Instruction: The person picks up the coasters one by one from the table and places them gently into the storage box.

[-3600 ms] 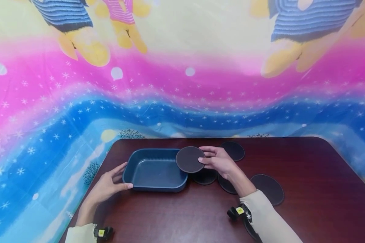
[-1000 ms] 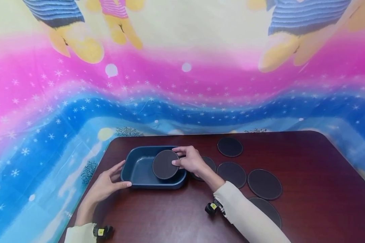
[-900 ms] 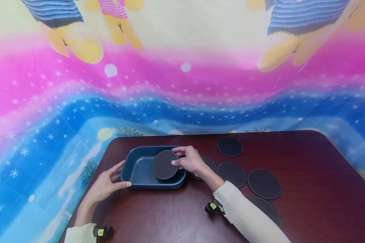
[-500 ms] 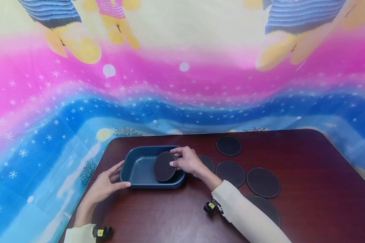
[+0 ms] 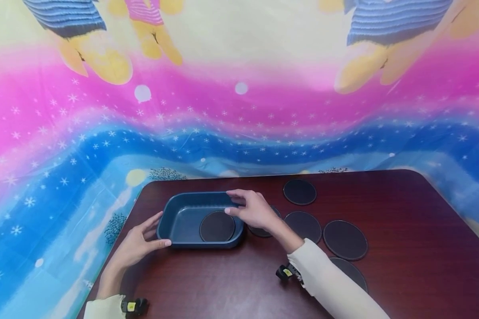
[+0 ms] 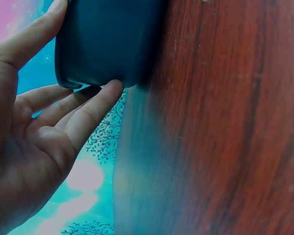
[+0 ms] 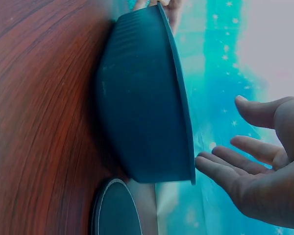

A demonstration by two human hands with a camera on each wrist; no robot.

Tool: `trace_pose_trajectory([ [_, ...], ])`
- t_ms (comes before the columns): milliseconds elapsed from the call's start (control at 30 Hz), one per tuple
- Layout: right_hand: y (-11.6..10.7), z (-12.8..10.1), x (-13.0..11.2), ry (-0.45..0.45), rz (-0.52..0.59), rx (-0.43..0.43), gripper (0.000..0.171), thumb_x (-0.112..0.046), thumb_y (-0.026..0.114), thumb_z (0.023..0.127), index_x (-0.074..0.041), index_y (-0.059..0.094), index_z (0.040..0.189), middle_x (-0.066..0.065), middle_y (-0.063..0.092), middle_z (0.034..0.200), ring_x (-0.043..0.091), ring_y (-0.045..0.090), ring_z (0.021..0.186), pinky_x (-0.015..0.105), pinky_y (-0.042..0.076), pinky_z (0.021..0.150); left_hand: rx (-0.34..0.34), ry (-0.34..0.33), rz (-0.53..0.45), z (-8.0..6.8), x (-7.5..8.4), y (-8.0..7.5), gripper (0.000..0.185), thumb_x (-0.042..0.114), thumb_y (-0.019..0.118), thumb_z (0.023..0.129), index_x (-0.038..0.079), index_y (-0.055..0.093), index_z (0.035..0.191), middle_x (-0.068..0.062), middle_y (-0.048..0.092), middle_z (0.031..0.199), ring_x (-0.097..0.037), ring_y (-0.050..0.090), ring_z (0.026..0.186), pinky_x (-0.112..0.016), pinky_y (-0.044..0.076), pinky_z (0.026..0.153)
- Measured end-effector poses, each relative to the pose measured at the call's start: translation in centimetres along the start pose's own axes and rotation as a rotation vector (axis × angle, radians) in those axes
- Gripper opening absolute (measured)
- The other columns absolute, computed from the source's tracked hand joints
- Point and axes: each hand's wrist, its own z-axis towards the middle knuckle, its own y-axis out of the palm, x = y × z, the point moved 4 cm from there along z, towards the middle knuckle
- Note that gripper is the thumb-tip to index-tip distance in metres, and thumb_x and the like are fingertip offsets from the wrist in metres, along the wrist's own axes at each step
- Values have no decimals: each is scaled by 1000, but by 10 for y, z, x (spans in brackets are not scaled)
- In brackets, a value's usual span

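A dark blue rectangular tub (image 5: 183, 244) stands on the table with a round dark brown coaster (image 5: 217, 227) lying inside, toward its right end. My left hand (image 5: 135, 246) holds the tub's left end, thumb at the front corner and fingers along the end wall. In the left wrist view those fingertips (image 6: 113, 88) press against the tub. Over the tub's right rim, my right hand (image 5: 255, 212) has its fingers spread and nothing between them. The right wrist view has these fingertips (image 7: 202, 160) right by the tub's rim (image 7: 186, 122).
More round coasters lie to the right on the dark red wooden table (image 5: 223, 283): one (image 5: 300, 192) at the back, one (image 5: 302, 227) in the middle and one (image 5: 345, 239) farther right. Others are partly hidden by my right arm. A printed curtain (image 5: 239, 119) hangs behind the table.
The right hand brought the coaster left from over the tub's right rim, tilted it down inside and let it go. The hand has since drawn slightly right. The left hand stays at the tub.
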Motion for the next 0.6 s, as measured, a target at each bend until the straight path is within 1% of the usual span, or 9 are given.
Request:
trace_pose_trajectory([
  [167,-12,-7,7,0,72,16,58,-20,79,100,-9,60,153,15,62,156,31,64,141,46,59,108,2,0,-2,0,0,0,96,27,87,93,10,33,170,-28,54,158,-50,59,141,-45,65,96],
  [267,-20,-12,11,8,92,22,59,-22,80,99,-10,60,154,15,62,156,32,65,140,45,59,108,-4,5,-4,-1,1,1,95,26,87,93,9,32,170,-29,54,158,-50,59,141,-46,65,96],
  [433,-35,-22,23,16,120,28,61,-22,80,99,-10,58,155,15,63,154,33,67,136,41,62,104,-4,5,-6,-1,2,1,95,27,86,94,10,32,170,-28,54,158,-50,59,141,-46,65,96],
  [600,-52,-33,36,36,131,9,60,-20,79,99,-10,58,154,15,64,152,32,69,134,39,62,103,-5,2,1,0,1,1,95,29,86,94,9,31,170,-29,54,159,-50,58,141,-47,64,98],
])
